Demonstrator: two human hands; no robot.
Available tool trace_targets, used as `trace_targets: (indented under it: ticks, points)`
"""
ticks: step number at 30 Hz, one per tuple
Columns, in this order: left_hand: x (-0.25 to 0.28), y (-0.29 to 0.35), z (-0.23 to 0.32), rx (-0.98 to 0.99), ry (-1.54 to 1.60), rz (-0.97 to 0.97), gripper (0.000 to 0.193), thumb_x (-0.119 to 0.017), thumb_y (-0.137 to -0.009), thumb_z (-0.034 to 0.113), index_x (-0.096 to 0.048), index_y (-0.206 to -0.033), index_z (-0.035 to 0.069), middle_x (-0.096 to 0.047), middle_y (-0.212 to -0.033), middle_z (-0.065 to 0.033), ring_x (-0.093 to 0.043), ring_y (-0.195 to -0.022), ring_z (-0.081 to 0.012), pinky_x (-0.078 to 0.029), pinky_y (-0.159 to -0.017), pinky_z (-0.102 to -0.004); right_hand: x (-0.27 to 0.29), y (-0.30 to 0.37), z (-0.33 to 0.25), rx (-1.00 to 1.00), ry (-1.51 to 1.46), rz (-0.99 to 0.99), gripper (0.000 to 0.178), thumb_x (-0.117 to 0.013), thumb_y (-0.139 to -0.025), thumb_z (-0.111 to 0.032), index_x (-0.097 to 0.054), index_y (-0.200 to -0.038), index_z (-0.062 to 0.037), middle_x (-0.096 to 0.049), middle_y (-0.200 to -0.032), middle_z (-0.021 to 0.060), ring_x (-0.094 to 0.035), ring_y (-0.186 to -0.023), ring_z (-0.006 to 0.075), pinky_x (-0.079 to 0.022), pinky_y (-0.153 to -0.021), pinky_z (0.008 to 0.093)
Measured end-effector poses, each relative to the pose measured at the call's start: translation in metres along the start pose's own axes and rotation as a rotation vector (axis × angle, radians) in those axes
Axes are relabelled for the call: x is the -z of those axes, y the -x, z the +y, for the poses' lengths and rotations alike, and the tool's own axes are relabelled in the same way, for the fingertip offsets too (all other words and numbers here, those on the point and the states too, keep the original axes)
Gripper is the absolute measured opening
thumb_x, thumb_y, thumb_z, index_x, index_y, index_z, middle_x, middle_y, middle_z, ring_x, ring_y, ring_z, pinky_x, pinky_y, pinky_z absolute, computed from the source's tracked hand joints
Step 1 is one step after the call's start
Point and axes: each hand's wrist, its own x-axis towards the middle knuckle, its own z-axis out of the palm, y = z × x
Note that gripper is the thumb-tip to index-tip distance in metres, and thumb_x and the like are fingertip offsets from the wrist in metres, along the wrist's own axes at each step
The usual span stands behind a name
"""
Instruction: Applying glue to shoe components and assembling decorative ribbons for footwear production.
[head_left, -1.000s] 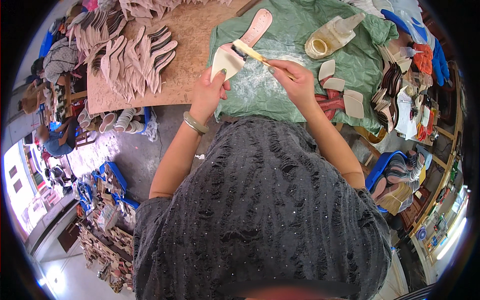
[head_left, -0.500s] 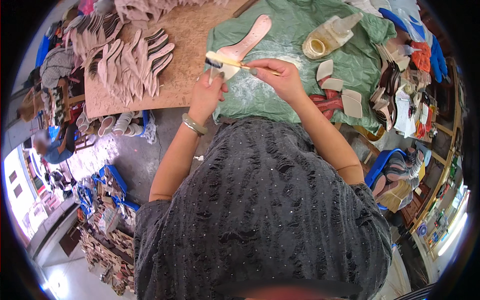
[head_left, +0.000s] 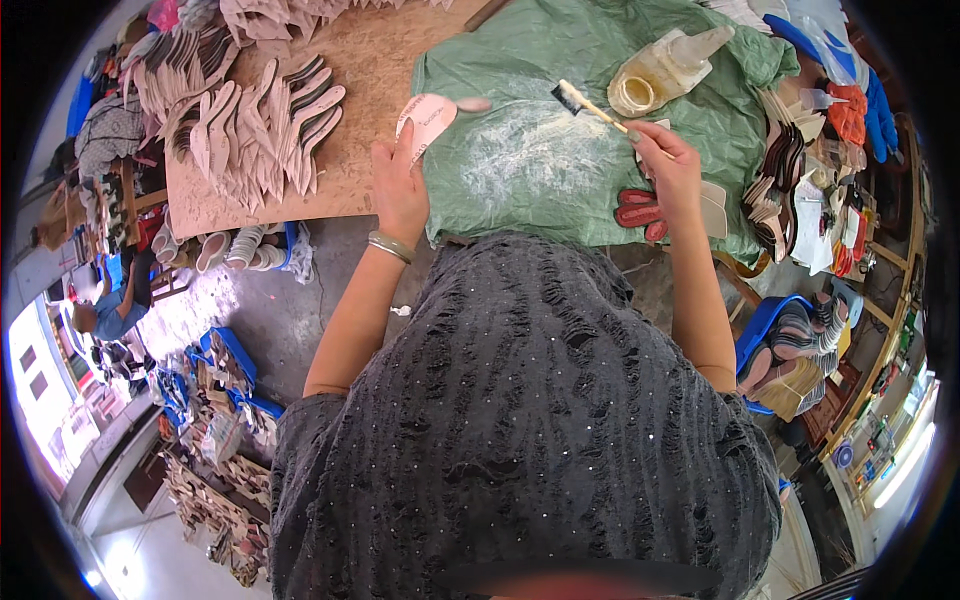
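In my left hand (head_left: 402, 195), closed on its near edge, is a pinkish-beige shoe insole (head_left: 428, 120) with printing on its wide end. Its narrow end points right over the green cloth (head_left: 510, 50). My right hand (head_left: 672, 175) pinches the thin wooden handle of a small brush (head_left: 592, 107), whose dark bristles point up and left, apart from the insole. Close by the brush lies a translucent plastic bottle (head_left: 690, 62) with a round cut opening holding yellowish stuff. Below my right hand are red shoe straps (head_left: 640, 212) and an off-white pad (head_left: 714, 210), partly covered by the hand.
Stacked insoles (head_left: 265, 130) spread over the brown board (head_left: 360, 195) at left. More insoles (head_left: 778, 185) stand along the cloth's right edge. A blue crate (head_left: 765, 335) of soles sits low at right. A person (head_left: 115, 310) is far off at left.
My right hand has drawn the brush away from my left hand, rightward toward the bottle. The insole has shifted left and turned, and my left hand now grips its near edge.
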Motion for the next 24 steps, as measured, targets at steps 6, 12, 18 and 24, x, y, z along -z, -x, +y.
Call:
trace_targets:
  ticks: [6,12,18,24]
  points:
    - [0.005,-0.004,0.009,-0.003,-0.004,0.032,0.059,-0.055,-0.083,0.001,-0.045,-0.140,0.007,-0.043,-0.093,-0.0148,-0.046,-0.084,-0.0311,-0.042,-0.076,-0.0387,-0.021,0.007,0.001,0.065,-0.011,-0.179,0.020,-0.065,-0.088,-0.009,-0.070,-0.105,-0.0005,-0.067,-0.091,-0.0011,-0.055,-0.081,0.0040,-0.043,-0.073,0.0188]
    - [0.005,-0.003,0.009,-0.083,-0.090,0.072,0.060,-0.059,-0.082,0.002,-0.047,-0.139,0.010,-0.043,-0.093,-0.0139,-0.047,-0.084,-0.0303,-0.043,-0.073,-0.0381,-0.012,-0.004,0.003,0.065,0.101,-0.098,0.020,-0.066,-0.087,-0.011,-0.070,-0.103,-0.0014,-0.065,-0.085,-0.0022,-0.054,-0.078,0.0035,-0.042,-0.072,0.0182]
    - [0.001,0.005,0.002,-0.037,-0.151,0.014,0.051,-0.057,-0.084,0.004,-0.053,-0.133,0.012,-0.047,-0.093,-0.0131,-0.051,-0.085,-0.0302,-0.045,-0.074,-0.0391,0.033,-0.020,-0.002,-0.023,0.077,0.036,0.019,-0.069,-0.086,-0.016,-0.070,-0.099,-0.0030,-0.063,-0.078,-0.0038,-0.053,-0.064,0.0032,-0.042,-0.058,0.0183]
    - [0.000,0.002,-0.018,0.065,-0.044,0.004,0.036,-0.053,-0.090,0.009,-0.058,-0.126,0.009,-0.056,-0.092,-0.0156,-0.056,-0.087,-0.0313,-0.046,-0.074,-0.0379,0.087,-0.051,-0.003,0.030,0.500,0.220,0.027,-0.068,-0.083,-0.027,-0.071,-0.093,-0.0018,-0.065,-0.073,0.0011,-0.056,-0.063,0.0081,-0.045,-0.059,0.0250]
